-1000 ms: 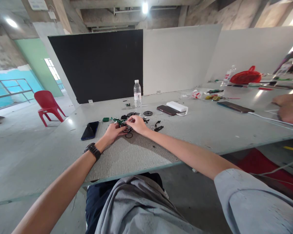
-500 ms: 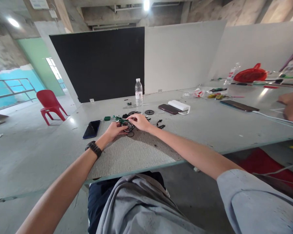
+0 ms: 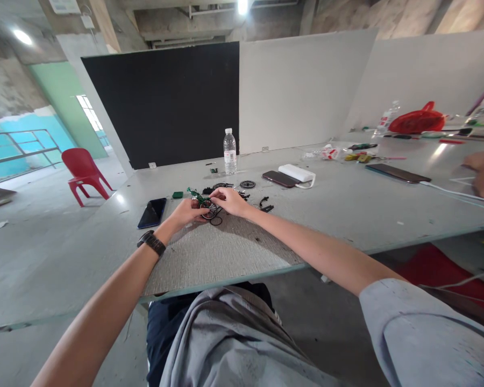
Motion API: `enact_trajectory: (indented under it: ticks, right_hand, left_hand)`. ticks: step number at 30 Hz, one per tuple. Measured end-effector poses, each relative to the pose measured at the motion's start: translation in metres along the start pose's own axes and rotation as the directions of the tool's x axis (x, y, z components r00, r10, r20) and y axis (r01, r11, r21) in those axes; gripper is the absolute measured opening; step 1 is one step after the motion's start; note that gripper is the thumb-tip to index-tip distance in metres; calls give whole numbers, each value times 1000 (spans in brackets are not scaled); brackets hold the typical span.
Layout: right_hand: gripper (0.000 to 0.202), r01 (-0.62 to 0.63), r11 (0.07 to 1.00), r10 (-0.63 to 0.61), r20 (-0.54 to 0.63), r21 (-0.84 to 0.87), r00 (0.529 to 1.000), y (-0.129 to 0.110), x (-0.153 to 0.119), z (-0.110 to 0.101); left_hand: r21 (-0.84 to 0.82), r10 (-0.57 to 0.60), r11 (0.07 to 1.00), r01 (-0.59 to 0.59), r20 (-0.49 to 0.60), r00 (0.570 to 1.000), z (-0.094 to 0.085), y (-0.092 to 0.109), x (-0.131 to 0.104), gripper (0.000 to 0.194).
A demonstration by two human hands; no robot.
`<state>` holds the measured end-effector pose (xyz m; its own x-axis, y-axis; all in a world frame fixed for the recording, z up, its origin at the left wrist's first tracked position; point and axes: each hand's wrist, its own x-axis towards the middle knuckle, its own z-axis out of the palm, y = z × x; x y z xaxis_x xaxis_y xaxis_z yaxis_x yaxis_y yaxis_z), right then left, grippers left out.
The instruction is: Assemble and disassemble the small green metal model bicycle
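At the centre of the frame, the left hand grasped a small green model bicycle, thumb by its spoked wheel. The right hand had shifted from the wheel's face to its upper edge, baring more spokes; whether it pinched anything, I couldn't tell. The work seemed unfinished: a loose wheel lay beyond on the table.

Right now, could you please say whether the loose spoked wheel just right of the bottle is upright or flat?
Flat: the spoked wheel shows as a thin oval, resting on the table.
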<state>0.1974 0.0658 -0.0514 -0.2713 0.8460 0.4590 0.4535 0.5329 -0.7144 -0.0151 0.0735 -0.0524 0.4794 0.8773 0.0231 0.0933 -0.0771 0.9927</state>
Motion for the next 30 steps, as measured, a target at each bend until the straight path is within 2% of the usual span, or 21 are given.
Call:
enact_trajectory:
  ticks: [5, 11, 19, 30]
  right_hand:
    - [7, -12, 1000, 12, 3, 19, 1000, 0, 1, 1]
    - [9, 0, 1000, 0, 7, -12, 1000, -4, -2, 1]
    - [13, 24, 998, -25, -11, -58, 1000, 1, 0, 1]
    - [20, 59, 992, -58, 20, -113, 998, -2, -4, 0]
  left_hand:
    - [54, 14, 998, -12, -40, 999, -1, 3, 0, 18]
    - [64, 31, 998, -29, -36, 999, -1, 3, -2, 23]
    - [127, 153, 981, -146, -48, 987, -3, 5, -2, 21]
    - [161, 163, 975, -155, -40, 986, -7, 5, -1, 22]
